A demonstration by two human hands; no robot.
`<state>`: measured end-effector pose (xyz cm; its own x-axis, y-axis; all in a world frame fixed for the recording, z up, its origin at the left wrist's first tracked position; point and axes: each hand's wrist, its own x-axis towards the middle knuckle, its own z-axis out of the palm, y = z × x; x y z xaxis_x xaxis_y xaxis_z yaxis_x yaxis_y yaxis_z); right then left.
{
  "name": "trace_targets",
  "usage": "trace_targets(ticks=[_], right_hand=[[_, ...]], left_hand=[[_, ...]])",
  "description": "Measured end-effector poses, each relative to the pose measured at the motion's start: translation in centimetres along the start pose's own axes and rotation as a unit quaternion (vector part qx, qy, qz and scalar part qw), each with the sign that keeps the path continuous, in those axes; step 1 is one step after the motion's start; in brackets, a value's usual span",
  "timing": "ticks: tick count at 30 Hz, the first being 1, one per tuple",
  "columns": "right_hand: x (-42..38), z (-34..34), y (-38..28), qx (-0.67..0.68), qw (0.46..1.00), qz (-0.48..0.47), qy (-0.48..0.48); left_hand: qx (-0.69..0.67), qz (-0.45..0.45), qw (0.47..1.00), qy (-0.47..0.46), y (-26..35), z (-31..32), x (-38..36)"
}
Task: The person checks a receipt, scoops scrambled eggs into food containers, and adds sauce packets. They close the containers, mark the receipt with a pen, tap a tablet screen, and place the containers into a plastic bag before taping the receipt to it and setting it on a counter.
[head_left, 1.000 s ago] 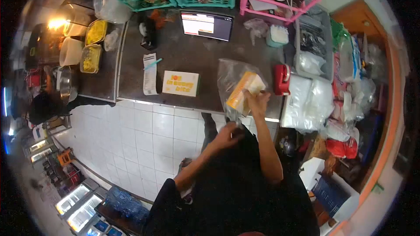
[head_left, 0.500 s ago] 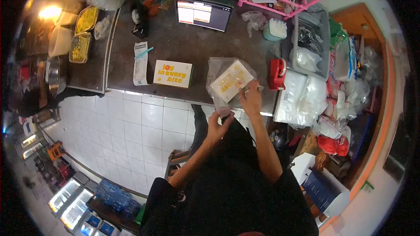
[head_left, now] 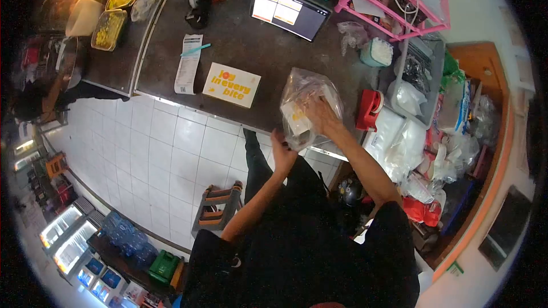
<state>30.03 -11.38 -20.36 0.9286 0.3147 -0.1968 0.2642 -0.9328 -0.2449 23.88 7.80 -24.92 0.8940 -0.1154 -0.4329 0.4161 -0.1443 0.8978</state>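
Note:
A white cardboard food box (head_left: 295, 115) with yellow lettering sits inside a clear plastic bag (head_left: 297, 82) at the counter's front edge. My right hand (head_left: 323, 116) reaches over the right part of the box, its fingers gripping it; the bag's film partly blurs them. Lower down, my left hand (head_left: 283, 151) pinches the bag's near edge. A second white box (head_left: 232, 84), printed "joy in every bite", lies flat to the left, apart from both hands.
A receipt (head_left: 187, 64) with a light-blue strip lies left of the second box. Behind are a tablet (head_left: 290, 11) and black device (head_left: 198, 4). To the right stand a red tape dispenser (head_left: 370, 109), white cup (head_left: 377, 52) and grey bin (head_left: 419, 80). Plastic bags (head_left: 388, 140) are stacked there.
My right hand has moved from the box's right edge to over its top. The bag now covers more of the box. My left hand stays at the bag's near edge. The view has shifted.

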Motion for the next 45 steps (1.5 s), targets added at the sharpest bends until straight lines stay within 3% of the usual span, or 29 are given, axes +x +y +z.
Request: trace_targets(ticks=[1,3,4,5,6,8,10,12,15,16,17,19,21,22,24,26,28,29,30,31,32,34,35,36,37,39,42,43,45], right_hand=[[-0.1,0.5,0.0,0.044,0.996,0.06,-0.045],[-0.9,1.3,0.2,0.084,0.985,0.118,-0.093],[-1.8,1.7,0.4,0.054,0.989,0.138,-0.03],[-2.5,2.0,0.5,0.025,0.986,0.158,0.036],[-2.3,0.9,-0.1,0.025,0.986,0.158,0.036],[-1.4,-2.4,-2.0,0.046,0.919,0.39,-0.011],[-2.2,0.6,-2.0,0.022,0.925,0.376,0.059],[-2.1,1.7,-2.5,0.003,0.904,0.414,0.104],[-2.0,1.6,-3.0,0.022,0.896,0.439,0.067],[-2.3,2.3,-2.6,0.022,0.895,0.441,0.069],[-2.6,2.9,-2.3,0.118,0.9,0.408,0.102],[-1.9,3.9,-2.7,-0.077,0.93,0.356,0.042],[-2.3,4.6,-1.6,-0.006,0.939,0.334,0.079],[-3.2,5.2,-1.1,0.064,0.944,0.306,0.108],[-5.4,4.5,-1.1,0.132,0.941,0.279,0.136],[-8.4,0.0,-2.1,0.027,0.914,0.405,0.03],[-11.8,-5.4,-0.7,0.052,0.915,0.382,-0.12],[-12.5,-7.7,-1.0,0.051,0.912,0.388,-0.119],[-13.1,-9.7,-1.5,-0.042,0.932,0.361,-0.014],[-13.4,-11.3,-1.7,-0.136,0.932,0.322,0.093],[-13.0,-12.3,-2.1,-0.137,0.932,0.323,0.094],[-10.3,-13.6,-3.3,0.101,0.954,0.278,0.051],[-7.9,-14.2,-3.6,0.19,0.94,0.278,-0.055],[-6.3,-11.0,-3.1,0.257,0.917,0.305,-0.014],[-4.6,-7.8,-2.6,0.323,0.888,0.326,0.031],[-2.1,-2.7,-0.4,0.325,0.885,0.318,0.094],[-1.1,0.7,1.0,0.276,0.909,0.294,0.104],[-1.2,0.7,1.2,0.26,0.916,0.29,0.099],[-1.7,0.9,1.1,0.233,0.928,0.278,0.08]], left_hand=[[0.101,0.046,0.994,0.013,-3.4,0.6,1.1],[0.05,0.028,0.998,0.015,-6.8,0.3,1.9],[0.004,0.011,1.0,0.014,-7.4,-0.1,2.1],[-0.025,-0.07,0.997,0.008,-2.0,-0.9,1.0],[-0.025,-0.071,0.997,0.008,-2.1,-1.5,0.6],[0.046,-0.01,0.994,-0.094,-1.8,-2.7,-1.3],[-0.17,-0.076,0.975,-0.119,1.3,-1.2,-4.4],[-0.112,-0.048,0.983,-0.139,6.0,-0.4,-5.6],[-0.195,-0.128,0.96,-0.151,9.9,0.5,-6.0],[-0.194,-0.128,0.96,-0.154,10.2,0.6,-5.7],[-0.189,-0.155,0.956,-0.161,10.4,0.6,-5.4],[-0.179,-0.18,0.952,-0.17,11.1,0.7,-4.4],[0.023,0.078,0.988,-0.133,12.7,1.4,-2.3],[0.161,0.204,0.964,-0.054,14.9,1.8,-1.0],[0.277,0.335,0.901,-0.005,16.7,2.5,2.3],[0.257,0.346,0.902,-0.04,16.2,2.9,4.8],[0.094,0.224,0.962,-0.123,16.3,2.8,6.0],[0.103,0.266,0.952,-0.109,18.8,2.5,5.4],[0.101,0.267,0.952,-0.114,18.8,2.2,5.2],[0.086,0.23,0.957,-0.154,18.7,1.9,5.0],[0.074,0.193,0.959,-0.192,19.4,1.7,4.7],[0.089,0.203,0.946,-0.238,21.1,1.3,4.2],[-0.007,0.114,0.946,-0.303,22.0,1.3,4.0],[-0.103,0.023,0.926,-0.361,22.5,1.3,3.7],[-0.151,-0.002,0.934,-0.325,22.2,1.3,3.2],[-0.177,0.007,0.935,-0.309,18.7,2.2,4.1],[-0.154,0.178,0.892,-0.387,20.8,2.4,5.4],[-0.155,0.185,0.896,-0.372,21.7,2.8,5.7],[-0.081,0.329,0.882,-0.327,21.7,2.7,4.8]])
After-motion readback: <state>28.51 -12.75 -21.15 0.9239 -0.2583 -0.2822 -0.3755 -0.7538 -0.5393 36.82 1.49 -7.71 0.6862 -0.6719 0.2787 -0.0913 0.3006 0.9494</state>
